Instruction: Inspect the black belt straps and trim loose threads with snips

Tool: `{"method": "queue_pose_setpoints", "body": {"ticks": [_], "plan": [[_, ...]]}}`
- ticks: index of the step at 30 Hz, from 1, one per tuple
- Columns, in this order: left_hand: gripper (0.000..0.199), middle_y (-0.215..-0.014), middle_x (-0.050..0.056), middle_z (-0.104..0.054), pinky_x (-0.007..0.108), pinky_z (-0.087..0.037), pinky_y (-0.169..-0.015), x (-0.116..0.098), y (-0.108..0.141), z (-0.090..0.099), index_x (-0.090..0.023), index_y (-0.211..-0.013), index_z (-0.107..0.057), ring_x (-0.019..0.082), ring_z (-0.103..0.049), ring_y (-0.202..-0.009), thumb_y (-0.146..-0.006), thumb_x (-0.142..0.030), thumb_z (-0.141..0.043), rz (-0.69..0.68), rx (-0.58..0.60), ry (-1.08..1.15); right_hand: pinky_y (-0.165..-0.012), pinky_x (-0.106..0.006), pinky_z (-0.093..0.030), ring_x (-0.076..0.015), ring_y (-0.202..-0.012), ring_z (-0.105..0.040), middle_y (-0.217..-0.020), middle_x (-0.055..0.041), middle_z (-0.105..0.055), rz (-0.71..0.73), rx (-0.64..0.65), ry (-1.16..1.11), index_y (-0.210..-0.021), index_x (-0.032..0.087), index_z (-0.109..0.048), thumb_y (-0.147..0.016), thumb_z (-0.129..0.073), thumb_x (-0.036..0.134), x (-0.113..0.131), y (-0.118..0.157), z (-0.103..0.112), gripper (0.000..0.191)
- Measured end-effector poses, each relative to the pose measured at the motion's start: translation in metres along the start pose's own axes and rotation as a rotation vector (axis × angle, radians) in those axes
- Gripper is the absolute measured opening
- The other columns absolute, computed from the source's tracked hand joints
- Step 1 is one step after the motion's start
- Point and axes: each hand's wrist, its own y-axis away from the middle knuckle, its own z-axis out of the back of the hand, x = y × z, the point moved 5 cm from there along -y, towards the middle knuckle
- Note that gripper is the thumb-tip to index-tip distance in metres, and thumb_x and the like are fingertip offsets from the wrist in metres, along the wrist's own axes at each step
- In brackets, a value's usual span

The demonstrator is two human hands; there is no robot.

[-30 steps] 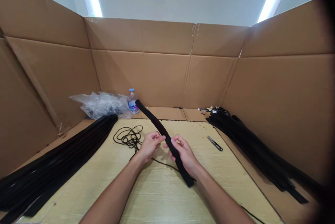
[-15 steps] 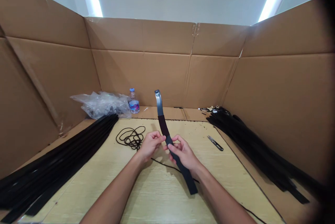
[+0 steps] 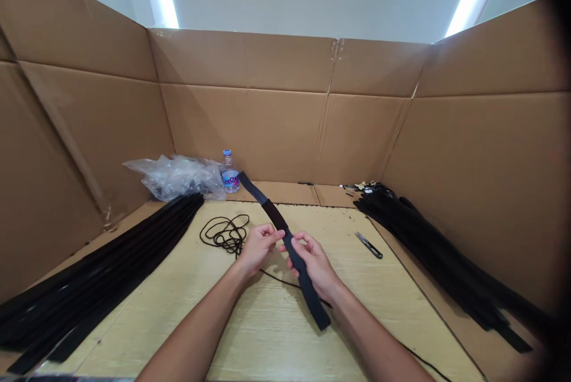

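Note:
A flat black strip point(image 3: 307, 287) slants over the middle of the table, its upper part wrapped in a dark brown-black cord band point(image 3: 275, 214). Just below the band, my left hand point(image 3: 262, 245) pinches the strip's edge between thumb and fingers. My right hand point(image 3: 310, 257) grips the strip slightly lower, its thumb on the near face and its fingers partly hidden behind. A thin black cord point(image 3: 281, 279) passes beneath the strip and my right forearm. Left of my left hand lies a loose tangle of black cord point(image 3: 225, 234).
Bundles of black strips lie at left point(image 3: 116, 269) and right point(image 3: 437, 257). Small snips point(image 3: 369, 246) rest right of my hands. A plastic bag point(image 3: 178, 177) and a bottle point(image 3: 230, 175) stand at the back, before cardboard walls point(image 3: 245, 126).
The strip's upper end has swung left and turned, so its shiny face no longer shows. Its lower end has shifted slightly left. Both hands keep their hold.

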Motion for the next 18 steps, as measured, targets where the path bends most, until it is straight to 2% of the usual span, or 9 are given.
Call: {"method": "queue_pose_setpoints", "body": {"ticks": [3, 6, 8, 10, 12, 15, 18], "plan": [[0.049, -0.042, -0.010, -0.032, 0.017, -0.014, -0.042, -0.001, -0.001, 0.001, -0.016, -0.055, -0.042, 0.002, -0.024, -0.041, -0.057, -0.045, -0.081, -0.005, -0.010, -0.001, -0.046, -0.017, -0.038, -0.0077, -0.057, -0.052, -0.088, -0.0055, -0.066, 0.033, 0.006, 0.004, -0.091, 0.015, -0.057, -0.077, -0.068, 0.046, 0.002, -0.002, 0.002, 0.035], [0.049, -0.044, -0.010, -0.034, 0.016, -0.013, -0.041, -0.004, 0.002, -0.002, -0.015, -0.056, -0.043, 0.001, -0.024, -0.040, -0.053, -0.045, -0.082, 0.022, 0.042, 0.012, -0.052, -0.020, -0.043, -0.0077, -0.058, -0.052, -0.078, -0.0021, -0.063, 0.016, 0.040, 0.062, -0.099, 0.014, -0.062, -0.068, -0.077, 0.037, 0.001, -0.002, 0.004, 0.042], [0.048, -0.044, -0.010, -0.035, 0.016, -0.013, -0.041, -0.006, 0.005, -0.005, -0.015, -0.057, -0.044, 0.001, -0.024, -0.040, -0.053, -0.043, -0.083, 0.045, 0.085, 0.022, -0.051, -0.020, -0.045, -0.0070, -0.055, -0.049, -0.073, 0.0003, -0.059, -0.017, 0.083, 0.100, -0.096, 0.013, -0.063, -0.065, -0.080, 0.033, 0.000, -0.001, 0.004, 0.041], [0.047, -0.043, -0.010, -0.035, 0.016, -0.012, -0.040, -0.007, 0.008, -0.007, -0.016, -0.058, -0.044, 0.001, -0.023, -0.038, -0.054, -0.043, -0.082, 0.062, 0.113, 0.029, -0.046, -0.021, -0.046, -0.0079, -0.054, -0.051, -0.075, 0.0013, -0.057, -0.019, 0.111, 0.123, -0.090, 0.014, -0.059, -0.063, -0.081, 0.031, 0.001, 0.002, 0.003, 0.039], [0.046, -0.042, -0.010, -0.036, 0.016, -0.011, -0.038, -0.008, 0.009, -0.008, -0.017, -0.059, -0.042, 0.001, -0.023, -0.036, -0.056, -0.042, -0.081, 0.076, 0.131, 0.030, -0.042, -0.022, -0.046, -0.0107, -0.054, -0.056, -0.082, 0.0013, -0.060, -0.007, 0.115, 0.116, -0.089, 0.019, -0.050, -0.061, -0.082, 0.030, 0.004, 0.004, 0.002, 0.044], [0.045, -0.041, -0.011, -0.035, 0.016, -0.009, -0.038, -0.008, 0.008, -0.007, -0.018, -0.060, -0.041, 0.001, -0.021, -0.035, -0.059, -0.041, -0.080, 0.071, 0.131, 0.030, -0.040, -0.020, -0.042, -0.0115, -0.050, -0.058, -0.087, -0.0005, -0.065, -0.004, 0.123, 0.086, -0.091, 0.022, -0.042, -0.069, -0.077, 0.034, 0.007, 0.004, 0.001, 0.044], [0.047, -0.040, -0.012, -0.030, 0.015, -0.010, -0.039, -0.010, 0.006, -0.003, -0.018, -0.058, -0.039, 0.000, -0.019, -0.036, -0.060, -0.041, -0.079, 0.033, 0.078, 0.020, -0.046, -0.019, -0.042, -0.0107, -0.055, -0.058, -0.082, -0.0020, -0.066, -0.019, 0.084, 0.029, -0.093, 0.020, -0.045, -0.077, -0.069, 0.039, 0.007, 0.002, 0.004, 0.034]]}}
